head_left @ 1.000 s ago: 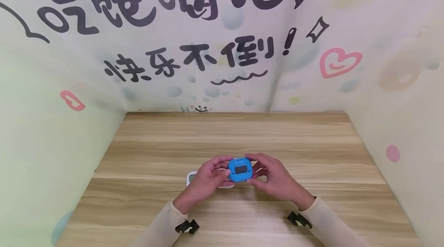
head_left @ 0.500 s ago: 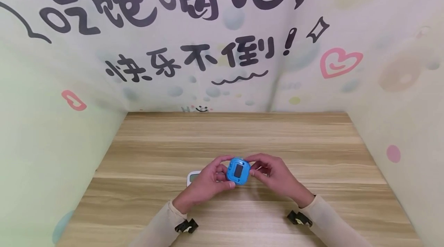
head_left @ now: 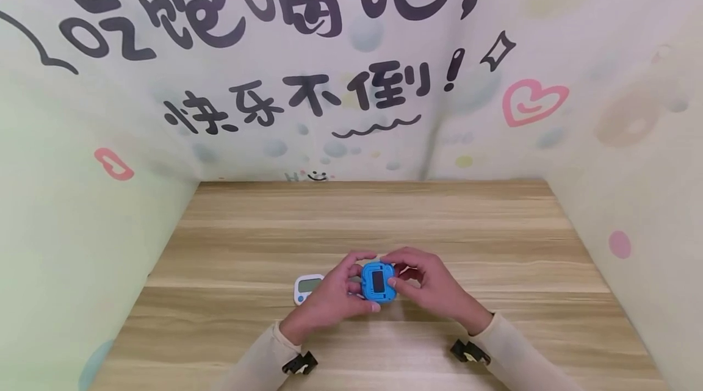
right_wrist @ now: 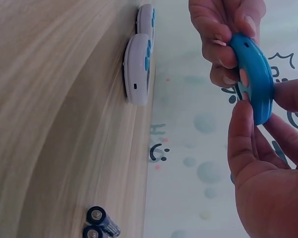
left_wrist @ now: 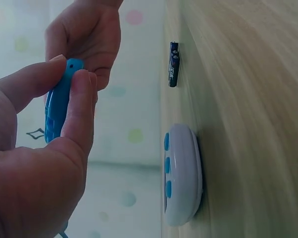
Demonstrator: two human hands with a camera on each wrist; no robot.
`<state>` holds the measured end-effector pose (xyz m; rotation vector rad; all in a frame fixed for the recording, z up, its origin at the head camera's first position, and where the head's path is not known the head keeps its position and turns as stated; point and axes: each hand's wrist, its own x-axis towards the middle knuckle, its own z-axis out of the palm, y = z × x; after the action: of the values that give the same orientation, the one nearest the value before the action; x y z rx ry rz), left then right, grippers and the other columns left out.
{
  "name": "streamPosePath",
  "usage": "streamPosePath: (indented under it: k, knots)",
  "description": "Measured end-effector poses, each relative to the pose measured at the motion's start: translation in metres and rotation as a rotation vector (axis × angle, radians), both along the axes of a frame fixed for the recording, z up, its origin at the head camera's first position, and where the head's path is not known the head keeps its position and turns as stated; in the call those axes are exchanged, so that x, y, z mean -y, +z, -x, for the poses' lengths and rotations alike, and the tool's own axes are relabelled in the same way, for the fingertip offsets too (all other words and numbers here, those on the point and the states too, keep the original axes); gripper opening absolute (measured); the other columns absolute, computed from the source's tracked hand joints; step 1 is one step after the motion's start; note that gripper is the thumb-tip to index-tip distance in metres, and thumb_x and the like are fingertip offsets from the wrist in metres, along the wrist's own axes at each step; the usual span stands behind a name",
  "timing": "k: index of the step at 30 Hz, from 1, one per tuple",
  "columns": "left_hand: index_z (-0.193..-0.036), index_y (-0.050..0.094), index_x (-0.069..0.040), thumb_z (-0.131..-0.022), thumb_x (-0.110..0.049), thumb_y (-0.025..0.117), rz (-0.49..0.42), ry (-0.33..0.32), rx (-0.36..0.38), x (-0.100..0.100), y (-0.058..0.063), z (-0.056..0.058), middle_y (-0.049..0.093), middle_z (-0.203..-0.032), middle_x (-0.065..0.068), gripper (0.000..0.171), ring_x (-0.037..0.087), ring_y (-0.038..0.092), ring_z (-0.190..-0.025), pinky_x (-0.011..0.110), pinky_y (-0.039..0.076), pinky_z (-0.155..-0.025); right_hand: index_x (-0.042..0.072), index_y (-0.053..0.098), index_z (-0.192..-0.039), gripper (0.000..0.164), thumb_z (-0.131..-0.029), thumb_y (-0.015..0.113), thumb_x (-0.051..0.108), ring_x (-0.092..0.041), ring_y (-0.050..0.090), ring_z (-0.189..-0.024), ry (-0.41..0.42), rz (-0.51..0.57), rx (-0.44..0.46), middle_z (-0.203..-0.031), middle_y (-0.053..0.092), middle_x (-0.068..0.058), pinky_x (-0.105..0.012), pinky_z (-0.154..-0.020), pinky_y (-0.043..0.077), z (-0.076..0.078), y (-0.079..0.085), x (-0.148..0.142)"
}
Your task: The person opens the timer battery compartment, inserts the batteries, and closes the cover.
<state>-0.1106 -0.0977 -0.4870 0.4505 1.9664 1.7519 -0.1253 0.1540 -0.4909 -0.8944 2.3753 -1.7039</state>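
Both hands hold a small blue digital timer (head_left: 379,283) above the table, its back with a dark rectangle facing up in the head view. My left hand (head_left: 336,295) grips its left side between fingers and thumb. On the right edge, my right hand (head_left: 431,284) pinches it, with the thumb lying over the back. From the right wrist view, light pinkish buttons (right_wrist: 244,79) show on the timer's underside, partly behind fingers. Left of the left hand, a white timer (head_left: 309,284) with a grey screen and blue buttons lies on the table, partly covered in the head view.
Two white timers, a nearer one (right_wrist: 136,72) and a farther one (right_wrist: 146,20), lie on the wood-grain table (head_left: 439,220) in the right wrist view. Two small dark batteries (right_wrist: 102,221) lie side by side there too. Printed walls (head_left: 263,153) stand around the table.
The blue timer has turned about a quarter turn, so its dark rectangle now stands upright. My right thumb has moved onto its back. More of the white timer shows beside my left hand.
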Motion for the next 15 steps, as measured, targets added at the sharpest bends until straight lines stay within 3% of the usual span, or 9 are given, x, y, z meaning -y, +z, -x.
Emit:
streamPosePath:
  k: [4,9,15]
  knots:
    - [-0.148,0.052,-0.028,-0.088,-0.003,0.085,-0.022,-0.011,-0.030,-0.0040,0.0008,-0.0002,0.060,-0.130,0.019,0.074,0.021,0.076,-0.103,0.031,0.067,-0.087,0.015,0.071,-0.131,0.031,-0.100,0.074,0.012,-0.015,0.070,-0.093,-0.008,-0.006,0.004,-0.119,0.073,-0.003,-0.035,-0.075,0.067,-0.0001,0.0014,-0.0005]
    - [-0.151,0.051,-0.030,-0.090,0.001,0.082,-0.033,-0.004,-0.034,-0.0035,0.0017,0.0015,0.059,-0.132,0.016,0.075,0.021,0.075,-0.106,0.033,0.067,-0.087,0.013,0.066,-0.136,0.036,-0.101,0.074,0.020,-0.014,0.070,-0.086,-0.026,-0.066,0.074,-0.107,0.074,-0.004,-0.029,-0.072,0.065,-0.0006,0.0057,-0.0016]
    - [-0.152,0.051,-0.031,-0.091,0.002,0.080,-0.071,-0.020,0.004,-0.0034,0.0023,0.0026,0.057,-0.134,0.016,0.075,0.023,0.074,-0.110,0.035,0.067,-0.086,0.018,0.057,-0.142,0.041,-0.104,0.070,0.025,-0.031,0.073,-0.067,0.048,-0.046,0.200,-0.086,0.072,-0.005,-0.039,-0.062,0.067,-0.0025,0.0037,-0.0009]
